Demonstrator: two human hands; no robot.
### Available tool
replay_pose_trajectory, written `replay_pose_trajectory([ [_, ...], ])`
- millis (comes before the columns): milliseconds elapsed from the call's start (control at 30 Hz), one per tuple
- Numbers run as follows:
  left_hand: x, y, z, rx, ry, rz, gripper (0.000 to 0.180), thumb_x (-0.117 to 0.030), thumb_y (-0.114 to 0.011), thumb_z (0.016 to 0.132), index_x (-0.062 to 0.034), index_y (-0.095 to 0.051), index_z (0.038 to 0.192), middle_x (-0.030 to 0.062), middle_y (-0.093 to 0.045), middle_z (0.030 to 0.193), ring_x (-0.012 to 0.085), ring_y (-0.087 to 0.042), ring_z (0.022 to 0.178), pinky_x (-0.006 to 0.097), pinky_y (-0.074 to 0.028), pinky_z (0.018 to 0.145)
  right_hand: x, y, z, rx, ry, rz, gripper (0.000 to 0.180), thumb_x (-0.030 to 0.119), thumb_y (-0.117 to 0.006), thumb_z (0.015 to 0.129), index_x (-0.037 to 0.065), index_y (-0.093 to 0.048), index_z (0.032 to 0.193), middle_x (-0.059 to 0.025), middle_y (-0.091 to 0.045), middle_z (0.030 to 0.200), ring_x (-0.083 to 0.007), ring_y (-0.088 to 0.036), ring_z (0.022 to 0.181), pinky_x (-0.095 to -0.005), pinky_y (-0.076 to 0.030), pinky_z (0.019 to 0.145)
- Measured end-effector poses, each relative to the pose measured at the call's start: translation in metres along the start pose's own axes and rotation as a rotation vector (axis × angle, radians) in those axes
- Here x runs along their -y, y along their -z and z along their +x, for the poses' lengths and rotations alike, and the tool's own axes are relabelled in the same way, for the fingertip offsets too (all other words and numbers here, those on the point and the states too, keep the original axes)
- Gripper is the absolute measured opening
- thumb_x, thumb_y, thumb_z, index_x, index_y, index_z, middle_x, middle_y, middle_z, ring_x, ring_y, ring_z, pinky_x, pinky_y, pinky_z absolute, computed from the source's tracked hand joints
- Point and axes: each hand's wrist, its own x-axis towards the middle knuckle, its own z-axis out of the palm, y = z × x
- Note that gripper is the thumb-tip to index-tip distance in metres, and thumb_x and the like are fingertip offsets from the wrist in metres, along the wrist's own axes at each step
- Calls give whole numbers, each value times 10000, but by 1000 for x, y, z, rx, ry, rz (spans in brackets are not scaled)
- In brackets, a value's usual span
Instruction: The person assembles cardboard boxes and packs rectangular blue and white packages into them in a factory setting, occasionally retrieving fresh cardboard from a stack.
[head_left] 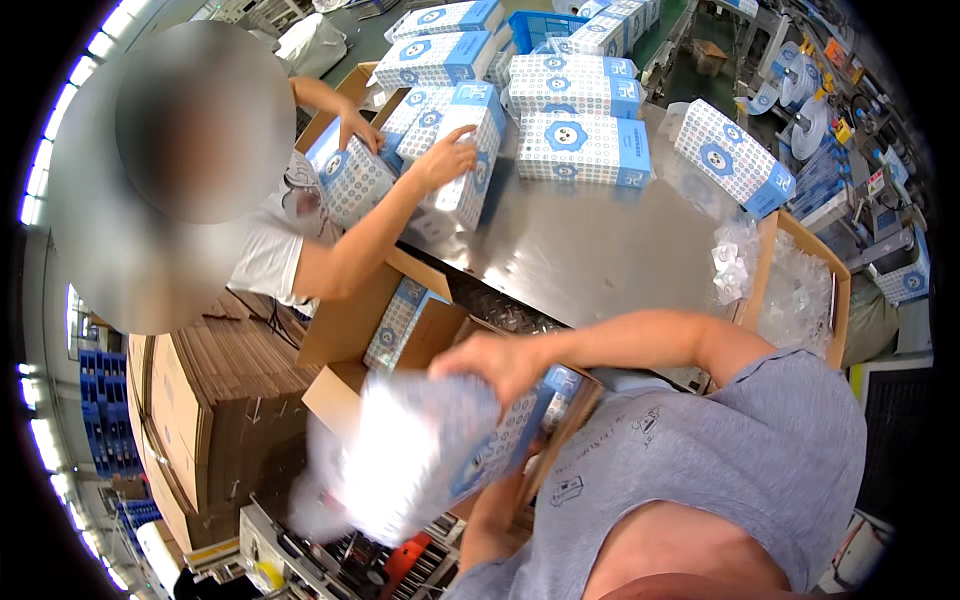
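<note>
One pack (430,450), blue print blurred, is clasped by the right hand (498,366); left hand (537,451) half-hidden, hold unclear

1. Below the shiny grey metal table (620,240), the white-and-blue patterned package in glossy clear plastic (400,450) is blurred and washed out by glare.
2. Also below the table, the person's bare left hand cannot be made out behind that package.
3. Left of the table, the co-worker's head (205,120) is blurred out.
4. Right of it, grey metal machinery (878,190) is cut off.
</note>
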Motion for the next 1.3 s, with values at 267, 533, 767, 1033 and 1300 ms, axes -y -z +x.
replay_pose_trajectory([
  [267, 0, -20, 36, 152, -13, -298, 974, -313, -794, 727, 108, -327, 1470, 288, -513, 1398, 402, -477, 1332, 423, -401, 1106, -298, -117, -81, 502, -612, -1012, 411, 171, -804, 662, 155, -736, 1067, -67, -698, 1127, -330, -608, 1167, -585, -439, 987],
  [533, -108, 211, 54, 267, -135, -437, 356, -195, -658, 969, 6, -631, 1260, 145, -705, 1157, 267, -671, 1091, 351, -533, 921, -99, 48, -8, 418, -312, -322, 261, 186, -629, 854, 4, -730, 1012, -170, -737, 985, -299, -702, 889, -406, -550, 779],
  [767, -261, 303, 153, -129, -290, -715, 248, -41, -619, 973, 27, -633, 1211, 108, -692, 1150, 169, -658, 1074, 314, -544, 911, -205, 391, -176, -835, -633, -1270, 456, 366, -627, 933, 71, -614, 1280, -157, -570, 1353, -304, -494, 1291, -444, -378, 1082],
  [1033, -307, 239, 204, -92, -568, 380, 1247, -249, -913, 617, 79, -138, 1538, 294, -168, 1611, 457, -134, 1513, 627, -165, 1182, -145, 216, -217, -547, -311, -949, 530, 217, -718, 774, 48, -649, 1272, -170, -625, 1296, -317, -571, 1227, -471, -444, 1030],
  [1300, -306, 250, 273, 3, -680, 836, 988, -235, -749, 749, -33, -224, 1561, 358, -301, 1526, 507, -320, 1420, 689, -308, 1081, -120, 349, -214, -864, -132, -789, 374, 82, -696, 789, 23, -687, 1158, -193, -680, 1182, -362, -618, 1134, -429, -488, 985],
])
